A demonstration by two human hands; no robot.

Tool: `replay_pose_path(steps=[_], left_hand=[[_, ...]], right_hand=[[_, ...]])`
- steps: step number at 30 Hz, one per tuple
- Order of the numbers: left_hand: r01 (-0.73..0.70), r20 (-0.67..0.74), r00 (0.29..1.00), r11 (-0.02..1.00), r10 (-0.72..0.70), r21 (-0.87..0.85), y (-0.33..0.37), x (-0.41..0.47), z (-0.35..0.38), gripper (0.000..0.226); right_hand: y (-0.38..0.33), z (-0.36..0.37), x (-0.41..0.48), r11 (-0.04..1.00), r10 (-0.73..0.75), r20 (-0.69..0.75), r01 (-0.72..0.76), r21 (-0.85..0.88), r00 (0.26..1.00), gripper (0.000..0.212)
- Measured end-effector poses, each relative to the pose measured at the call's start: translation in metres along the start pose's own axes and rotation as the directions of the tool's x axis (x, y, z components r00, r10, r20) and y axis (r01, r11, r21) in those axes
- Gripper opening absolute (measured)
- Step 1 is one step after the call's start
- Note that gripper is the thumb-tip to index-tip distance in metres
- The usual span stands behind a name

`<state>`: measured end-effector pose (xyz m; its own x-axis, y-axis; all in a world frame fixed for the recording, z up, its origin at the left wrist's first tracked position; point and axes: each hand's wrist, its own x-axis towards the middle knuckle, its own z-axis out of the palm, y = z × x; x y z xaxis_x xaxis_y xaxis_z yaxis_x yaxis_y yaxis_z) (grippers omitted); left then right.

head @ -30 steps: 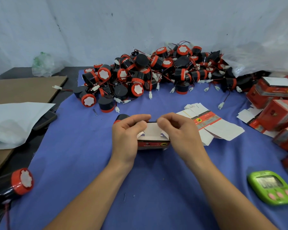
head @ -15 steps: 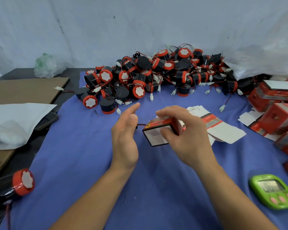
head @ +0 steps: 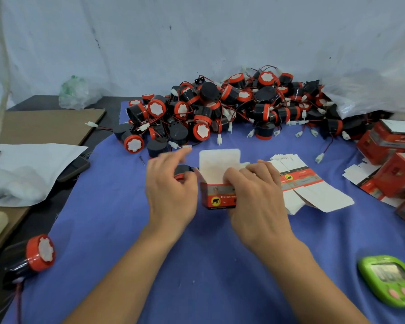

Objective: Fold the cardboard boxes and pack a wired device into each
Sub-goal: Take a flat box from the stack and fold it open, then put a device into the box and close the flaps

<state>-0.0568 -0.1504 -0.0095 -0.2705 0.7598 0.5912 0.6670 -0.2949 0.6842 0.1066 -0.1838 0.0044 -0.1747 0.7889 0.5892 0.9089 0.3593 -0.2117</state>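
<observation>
Cardboard is likely denting easily, so the right hand [head: 255, 199] is pinching the box [head: 218, 200] by its rim; left of the box, the left hand [head: 171, 195] is gripping the rigid wired device [head: 182, 172].

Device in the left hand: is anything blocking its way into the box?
Nothing visible. The box stands open, lid flap raised behind, and the device in the left hand sits beside it. The right hand grips the box's right side.
</observation>
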Motion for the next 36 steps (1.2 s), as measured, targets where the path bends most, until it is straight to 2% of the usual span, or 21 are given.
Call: replay_pose_path(steps=[1,2,4,6,8,10,11,12,14,16,18,20,22,23,25,27,29,30,33,36], left_hand=[[0.001,0.045,0.999,0.997,-0.004,0.074,-0.008,0.007,-0.002,0.052],[0.013,0.147,0.989,0.992,-0.032,0.129,-0.017,0.013,-0.003,0.057],[0.057,0.384,0.914,0.98,-0.128,0.191,-0.033,0.017,-0.003,0.062],[0.093,0.474,0.86,0.972,-0.188,0.218,-0.045,0.017,0.0,0.066],[0.09,0.419,0.892,0.975,-0.169,0.202,-0.049,0.017,0.003,0.066],[0.185,0.268,0.944,0.981,-0.193,0.055,-0.045,0.021,0.003,0.058],[0.258,0.185,0.952,0.965,-0.246,-0.046,-0.041,0.023,0.001,0.05],[0.325,0.122,0.943,0.935,-0.309,-0.144,-0.037,0.024,-0.002,0.041],[0.408,0.084,0.91,0.846,-0.405,-0.344,-0.03,0.025,-0.006,0.038],[0.399,0.088,0.904,0.747,-0.419,-0.532,-0.02,0.022,-0.008,0.035],[0.331,0.087,0.923,0.66,-0.374,-0.675,-0.008,0.017,-0.011,0.036],[0.258,0.098,0.953,0.598,-0.288,-0.759,0.004,0.013,-0.012,0.04],[0.167,0.086,0.983,0.592,-0.163,-0.789,0.012,0.009,-0.013,0.039],[0.103,0.071,0.995,0.629,-0.076,-0.771,0.015,0.006,-0.013,0.039],[-0.017,0.095,0.989,0.731,0.111,-0.682,0.02,-0.004,-0.011,0.045],[-0.087,0.176,0.962,0.843,0.21,-0.53,0.023,-0.014,-0.008,0.05],[-0.2,0.212,0.937,0.925,0.277,-0.323,0.023,-0.02,-0.004,0.061],[-0.238,0.229,0.927,0.937,0.298,-0.254,0.023,-0.021,-0.002,0.064],[-0.265,0.288,0.906,0.945,0.312,-0.19,0.023,-0.019,0.0,0.067],[-0.276,0.299,0.902,0.949,0.31,-0.15,0.023,-0.02,0.003,0.066]], right_hand=[[-0.003,0.0,0.0,1.0,-0.018,-0.002,0.018,-0.018,1.0,0.032],[-0.006,0.0,0.0,0.998,-0.036,0.019,0.037,-0.048,0.999,0.031],[-0.011,0.001,-0.001,0.995,-0.058,0.101,0.066,-0.076,0.993,0.034],[-0.013,0.001,-0.002,0.995,-0.081,0.16,0.089,-0.043,0.984,0.037],[-0.014,0.001,-0.004,0.994,-0.109,0.15,0.11,0.001,0.983,0.027],[-0.01,0.001,-0.003,0.994,-0.108,0.093,0.11,-0.015,0.99,0.014],[-0.009,0.001,-0.002,0.994,-0.081,0.1,0.088,-0.07,0.992,0.014],[-0.009,0.002,-0.003,0.988,-0.044,0.136,0.063,-0.139,0.99,0.017],[-0.011,0.006,-0.005,0.979,0.017,0.187,0.022,-0.203,0.982,0.019],[-0.015,0.009,-0.009,0.996,0.027,0.123,-0.016,-0.093,0.992,0.012],[-0.021,0.008,-0.009,0.99,0.077,-0.037,-0.072,0.121,0.996,0.014],[-0.024,0.002,-0.006,0.948,0.198,-0.23,-0.126,0.292,0.953,0.017],[-0.021,-0.007,-0.005,0.839,0.349,-0.294,-0.157,0.521,0.89,0.01],[-0.019,-0.011,-0.005,0.732,0.403,-0.251,-0.145,0.665,0.88,0.014],[-0.013,-0.016,-0.002,0.473,0.431,-0.129,-0.102,0.875,0.893,0.038],[-0.006,-0.018,0.001,0.261,0.496,-0.044,-0.101,0.96,0.867,0.04],[0.002,-0.021,0.007,0.178,0.621,0.046,-0.198,0.964,0.782,0.021],[0.006,-0.019,0.008,0.228,0.661,0.057,-0.273,0.935,0.748,0.018],[0.015,-0.011,0.006,0.571,0.625,-0.034,-0.427,0.702,0.78,0.027],[0.01,-0.009,0.002,0.686,0.546,-0.063,-0.403,0.606,0.835,0.058]])
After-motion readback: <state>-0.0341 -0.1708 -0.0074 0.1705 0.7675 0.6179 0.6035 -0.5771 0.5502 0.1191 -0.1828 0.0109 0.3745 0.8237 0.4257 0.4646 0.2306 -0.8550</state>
